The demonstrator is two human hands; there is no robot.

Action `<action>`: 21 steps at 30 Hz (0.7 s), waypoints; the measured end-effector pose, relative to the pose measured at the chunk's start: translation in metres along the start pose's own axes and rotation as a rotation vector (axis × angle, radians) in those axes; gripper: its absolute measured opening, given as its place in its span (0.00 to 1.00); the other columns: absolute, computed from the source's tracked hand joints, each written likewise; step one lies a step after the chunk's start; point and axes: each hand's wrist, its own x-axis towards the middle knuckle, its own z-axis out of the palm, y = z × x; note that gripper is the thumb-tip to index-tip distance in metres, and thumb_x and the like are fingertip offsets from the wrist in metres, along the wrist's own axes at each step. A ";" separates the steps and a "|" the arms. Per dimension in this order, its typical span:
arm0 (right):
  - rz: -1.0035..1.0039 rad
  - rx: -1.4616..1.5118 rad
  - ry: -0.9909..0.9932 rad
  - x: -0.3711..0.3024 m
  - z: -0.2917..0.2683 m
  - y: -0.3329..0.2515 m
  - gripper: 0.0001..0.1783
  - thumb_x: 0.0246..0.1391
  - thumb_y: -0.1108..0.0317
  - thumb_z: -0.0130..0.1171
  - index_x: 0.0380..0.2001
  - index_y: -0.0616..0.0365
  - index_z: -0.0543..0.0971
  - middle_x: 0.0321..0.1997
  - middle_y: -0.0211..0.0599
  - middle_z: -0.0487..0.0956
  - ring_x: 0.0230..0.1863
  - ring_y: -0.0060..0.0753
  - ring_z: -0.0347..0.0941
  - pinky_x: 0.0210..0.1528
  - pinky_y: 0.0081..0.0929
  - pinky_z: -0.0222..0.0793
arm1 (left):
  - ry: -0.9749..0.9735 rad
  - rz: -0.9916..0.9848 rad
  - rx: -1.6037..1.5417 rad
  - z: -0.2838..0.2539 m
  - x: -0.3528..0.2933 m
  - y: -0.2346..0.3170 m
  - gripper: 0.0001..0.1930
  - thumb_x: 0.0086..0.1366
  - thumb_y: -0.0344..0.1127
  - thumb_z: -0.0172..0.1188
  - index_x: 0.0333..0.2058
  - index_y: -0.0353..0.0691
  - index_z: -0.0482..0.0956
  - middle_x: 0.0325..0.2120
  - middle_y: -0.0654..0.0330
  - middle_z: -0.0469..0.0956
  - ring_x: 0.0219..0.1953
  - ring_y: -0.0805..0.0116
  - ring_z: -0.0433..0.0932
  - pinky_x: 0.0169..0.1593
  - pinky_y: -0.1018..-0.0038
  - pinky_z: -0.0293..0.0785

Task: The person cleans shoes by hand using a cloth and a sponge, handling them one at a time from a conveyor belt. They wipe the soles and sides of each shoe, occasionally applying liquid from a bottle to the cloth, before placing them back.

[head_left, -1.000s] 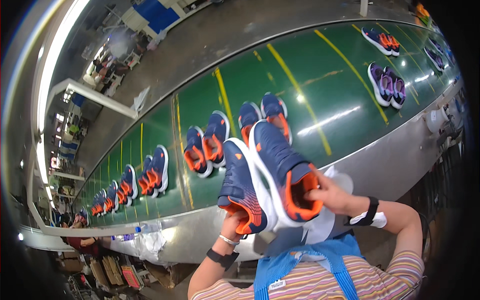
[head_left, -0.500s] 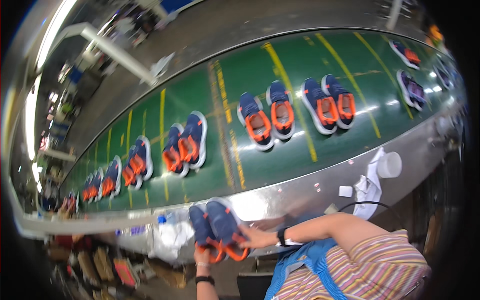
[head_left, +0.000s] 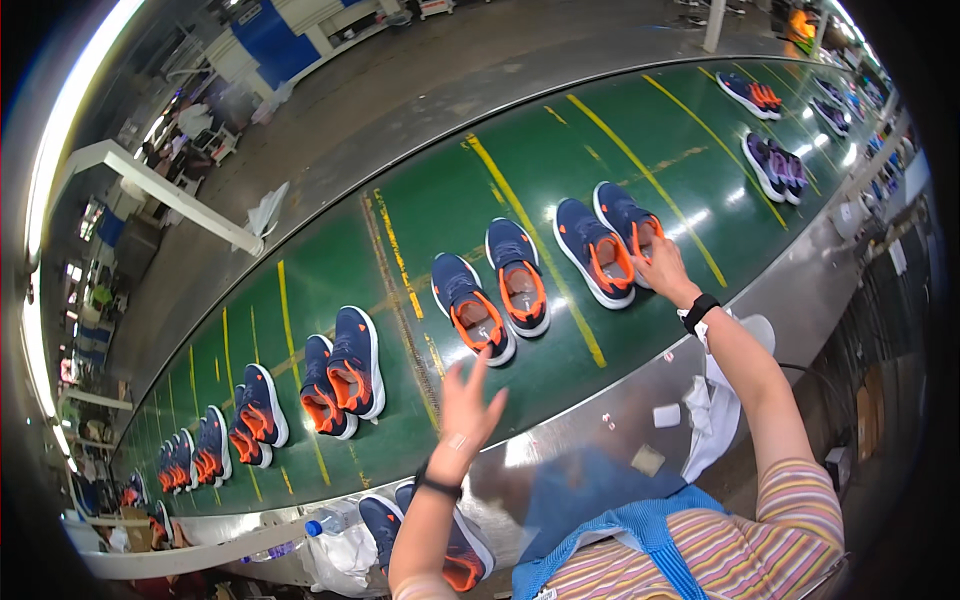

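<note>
I see the left hand (head_left: 470, 405) spread, empty, near one navy shoe (head_left: 458, 287); the right hand (head_left: 666, 270) grasps another shoe (head_left: 621, 208) by the heel.

A striped shirt (head_left: 738, 555), blue apron (head_left: 655, 532) and apparently black wristbands (head_left: 699, 312).

From where I stand, a bright tube light (head_left: 62, 130) blows out at left, glare spots the green belt (head_left: 535, 385) and metal ledge (head_left: 590, 415), near shoes (head_left: 511, 243) look crisp, far background softens, edges bow into black corners.

Navy shoes (head_left: 577, 228), orange-lined, soles down
</note>
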 end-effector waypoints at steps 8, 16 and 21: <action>0.014 -0.281 -0.372 0.030 0.024 -0.005 0.24 0.36 0.53 0.60 0.30 0.65 0.74 0.33 0.52 0.76 0.39 0.49 0.73 0.43 0.39 0.66 | -0.412 -0.214 0.217 0.093 0.121 -0.006 0.31 0.47 0.57 0.59 0.48 0.49 0.66 0.39 0.43 0.69 0.42 0.51 0.71 0.44 0.61 0.68; -0.090 0.294 -0.324 -0.143 -0.036 -0.075 0.13 0.35 0.63 0.55 0.19 0.63 0.67 0.19 0.50 0.71 0.23 0.54 0.69 0.26 0.41 0.64 | -0.196 -0.309 0.285 0.028 0.025 -0.112 0.32 0.40 0.56 0.65 0.40 0.40 0.72 0.34 0.46 0.72 0.38 0.51 0.72 0.41 0.64 0.69; -0.257 0.253 -0.498 -0.277 -0.018 -0.100 0.12 0.37 0.66 0.54 0.23 0.64 0.69 0.20 0.48 0.72 0.25 0.50 0.70 0.30 0.41 0.63 | -0.012 -0.275 0.345 -0.004 -0.039 -0.115 0.38 0.40 0.39 0.67 0.52 0.42 0.60 0.40 0.48 0.65 0.44 0.51 0.66 0.47 0.63 0.64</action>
